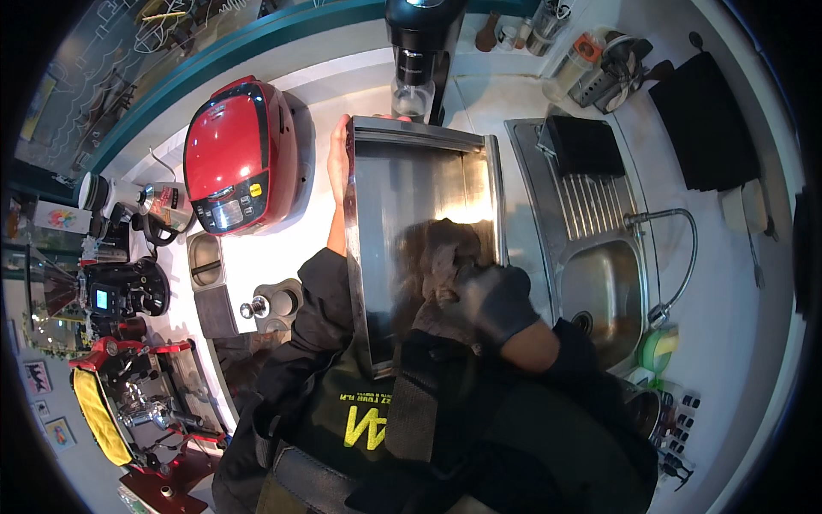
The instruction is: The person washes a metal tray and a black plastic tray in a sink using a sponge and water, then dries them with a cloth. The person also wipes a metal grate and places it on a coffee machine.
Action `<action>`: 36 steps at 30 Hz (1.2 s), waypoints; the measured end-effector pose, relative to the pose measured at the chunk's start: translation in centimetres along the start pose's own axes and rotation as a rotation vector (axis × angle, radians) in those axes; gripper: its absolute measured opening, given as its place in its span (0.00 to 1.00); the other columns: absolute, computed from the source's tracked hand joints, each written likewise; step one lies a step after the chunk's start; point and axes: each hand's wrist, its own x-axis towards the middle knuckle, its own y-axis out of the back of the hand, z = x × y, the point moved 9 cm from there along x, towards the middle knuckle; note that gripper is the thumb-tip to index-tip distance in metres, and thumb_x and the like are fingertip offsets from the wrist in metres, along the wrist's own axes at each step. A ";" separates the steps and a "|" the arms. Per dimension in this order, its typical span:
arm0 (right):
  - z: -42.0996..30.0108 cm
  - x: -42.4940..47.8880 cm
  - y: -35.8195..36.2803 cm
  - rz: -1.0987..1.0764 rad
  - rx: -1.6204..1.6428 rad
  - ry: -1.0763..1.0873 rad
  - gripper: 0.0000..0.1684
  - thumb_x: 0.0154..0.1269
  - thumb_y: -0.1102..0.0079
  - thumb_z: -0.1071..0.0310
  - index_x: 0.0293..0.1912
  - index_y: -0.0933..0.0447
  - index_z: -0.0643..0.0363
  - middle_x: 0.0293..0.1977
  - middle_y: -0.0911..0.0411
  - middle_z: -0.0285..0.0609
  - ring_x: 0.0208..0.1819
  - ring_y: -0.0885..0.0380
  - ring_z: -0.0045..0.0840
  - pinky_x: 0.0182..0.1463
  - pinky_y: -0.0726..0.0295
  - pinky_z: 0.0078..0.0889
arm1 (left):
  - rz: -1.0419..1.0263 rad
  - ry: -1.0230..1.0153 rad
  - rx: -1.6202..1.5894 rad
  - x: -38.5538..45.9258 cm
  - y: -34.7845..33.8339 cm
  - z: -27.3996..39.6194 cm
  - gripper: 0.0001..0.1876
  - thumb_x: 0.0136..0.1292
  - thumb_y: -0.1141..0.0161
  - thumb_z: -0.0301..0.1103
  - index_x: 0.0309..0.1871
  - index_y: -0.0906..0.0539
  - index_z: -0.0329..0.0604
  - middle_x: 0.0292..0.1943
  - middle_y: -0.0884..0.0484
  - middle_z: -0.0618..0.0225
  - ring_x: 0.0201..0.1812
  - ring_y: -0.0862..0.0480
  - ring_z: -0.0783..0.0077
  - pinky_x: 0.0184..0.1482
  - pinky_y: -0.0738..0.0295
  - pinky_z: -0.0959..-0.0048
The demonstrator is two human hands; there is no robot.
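Note:
My bare left hand (339, 164) grips the left outer side of a rectangular stainless steel drawer-like box (398, 193), with fingertips showing at its far edge. The box is tilted up against my body, its hollow side facing me. In a dark grey glove, my right hand (498, 299) is closed on a crumpled brown cloth (443, 257), which lies against the inside of the box near its right wall. Part of the cloth and the near right corner of the box are hidden by my hand and an apron strap.
A red rice cooker (228, 160) stands to the left, a black machine (424, 38) beyond the box. At right are a steel sink (600, 289) with a curved faucet (690, 257) and a black item on its rack. A tamper (255, 307) and a red espresso machine (138, 392) sit lower left.

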 end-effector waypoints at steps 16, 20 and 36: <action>-1.4 3.3 -0.9 0.196 0.751 0.211 0.38 0.57 0.34 0.65 0.62 0.39 0.71 0.52 0.27 0.64 0.53 0.24 0.49 0.54 0.25 0.39 | -0.174 0.088 0.361 0.0 -3.1 0.4 0.36 0.67 0.69 0.59 0.47 0.22 0.30 0.37 0.17 0.53 0.36 0.18 0.66 0.46 0.22 0.70; -0.3 2.1 -3.4 -0.118 1.312 0.063 0.29 0.61 0.41 0.74 0.61 0.34 0.66 0.49 0.21 0.49 0.51 0.21 0.31 0.53 0.25 0.30 | -0.263 -0.078 0.700 0.5 -3.4 2.8 0.36 0.66 0.67 0.58 0.50 0.23 0.28 0.38 0.17 0.53 0.36 0.18 0.71 0.42 0.24 0.73; -3.5 -1.7 12.7 0.878 0.357 0.664 0.20 0.59 0.36 0.70 0.51 0.25 0.65 0.44 0.22 0.53 0.45 0.20 0.44 0.50 0.22 0.39 | -0.275 -0.779 1.527 -5.4 -15.0 3.2 0.25 0.69 0.61 0.41 0.26 0.20 0.30 0.16 0.25 0.56 0.18 0.26 0.58 0.25 0.33 0.68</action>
